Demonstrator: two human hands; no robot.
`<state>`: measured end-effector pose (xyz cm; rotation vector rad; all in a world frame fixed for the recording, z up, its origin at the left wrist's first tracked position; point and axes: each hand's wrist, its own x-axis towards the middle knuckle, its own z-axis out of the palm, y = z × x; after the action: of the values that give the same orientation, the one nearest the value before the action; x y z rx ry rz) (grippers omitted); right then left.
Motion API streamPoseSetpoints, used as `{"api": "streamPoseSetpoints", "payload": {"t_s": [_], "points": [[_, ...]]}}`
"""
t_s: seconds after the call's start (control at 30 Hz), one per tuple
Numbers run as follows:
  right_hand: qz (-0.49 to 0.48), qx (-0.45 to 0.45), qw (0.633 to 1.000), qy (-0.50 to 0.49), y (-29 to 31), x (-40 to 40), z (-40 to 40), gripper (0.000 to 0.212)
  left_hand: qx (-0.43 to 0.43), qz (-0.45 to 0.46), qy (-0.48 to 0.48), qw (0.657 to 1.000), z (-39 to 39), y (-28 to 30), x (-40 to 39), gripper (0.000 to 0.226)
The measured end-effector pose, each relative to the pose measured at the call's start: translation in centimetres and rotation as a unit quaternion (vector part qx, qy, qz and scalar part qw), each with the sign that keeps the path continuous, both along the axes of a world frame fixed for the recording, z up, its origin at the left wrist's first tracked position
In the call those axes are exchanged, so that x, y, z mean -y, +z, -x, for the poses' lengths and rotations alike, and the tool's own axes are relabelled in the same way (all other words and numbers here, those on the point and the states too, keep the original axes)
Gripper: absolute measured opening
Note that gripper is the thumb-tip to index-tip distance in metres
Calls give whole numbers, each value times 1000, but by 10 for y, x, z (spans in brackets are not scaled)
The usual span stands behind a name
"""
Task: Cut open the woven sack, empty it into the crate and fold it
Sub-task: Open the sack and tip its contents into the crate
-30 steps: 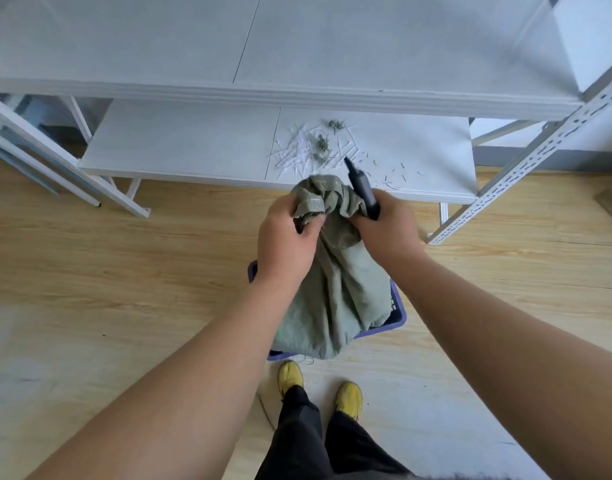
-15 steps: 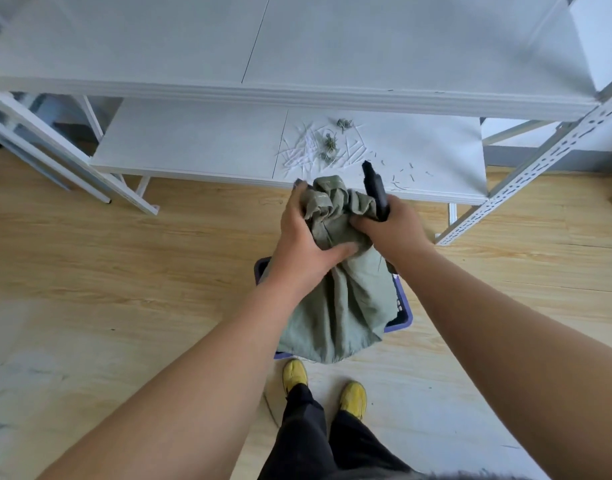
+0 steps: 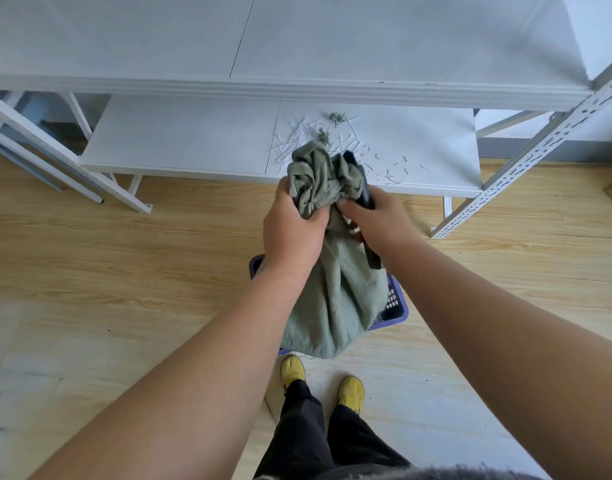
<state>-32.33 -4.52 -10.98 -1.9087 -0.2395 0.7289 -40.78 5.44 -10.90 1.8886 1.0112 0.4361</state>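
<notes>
Green woven sack (image 3: 335, 289) hangs below both fists, over blue crate (image 3: 396, 303) | left hand (image 3: 292, 233) fingers clenched on bunched neck | right hand (image 3: 374, 220) fingers closed on neck plus dark cutter (image 3: 363, 188) | advice: keep blade away from left fingers, sack over crate.

The grey-green woven sack (image 3: 335, 299) looks like coarse, matt cloth, creased and frayed at its hem. The blue perforated plastic crate (image 3: 396, 306) has a slight sheen. The white shelf boards (image 3: 193, 140) are smooth and matt, on a perforated white-painted metal upright (image 3: 526, 157). The pale wood-grain floor (image 3: 124, 265) appears smooth, faintly glossy.
</notes>
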Motion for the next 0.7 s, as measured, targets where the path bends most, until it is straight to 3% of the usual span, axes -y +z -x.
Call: {"api": "streamPoseSetpoints", "payload": {"t_s": [0.13, 0.27, 0.37, 0.5, 0.6, 0.7], "points": [[53, -9, 997, 62, 4, 7, -3, 4, -52, 38, -74, 995, 3, -7, -8, 44], [8, 37, 999, -19, 2, 9, 1, 7, 7, 34, -34, 999, 2, -2, -5, 40], [45, 26, 998, 21, 1, 12, 3, 11, -27, 27, -66, 997, 4, -2, 0, 40], [21, 58, 998, -16, 9, 10, -2, 15, 15, 34, -23, 999, 4, 0, 1, 41], [67, 21, 997, 36, 5, 11, -1, 11, -37, 62, -56, 996, 8, -4, -1, 41], [-10, 37, 999, -20, 9, 15, 6, 11, 2, 95, 16, 995, 8, -3, -3, 37]]}}
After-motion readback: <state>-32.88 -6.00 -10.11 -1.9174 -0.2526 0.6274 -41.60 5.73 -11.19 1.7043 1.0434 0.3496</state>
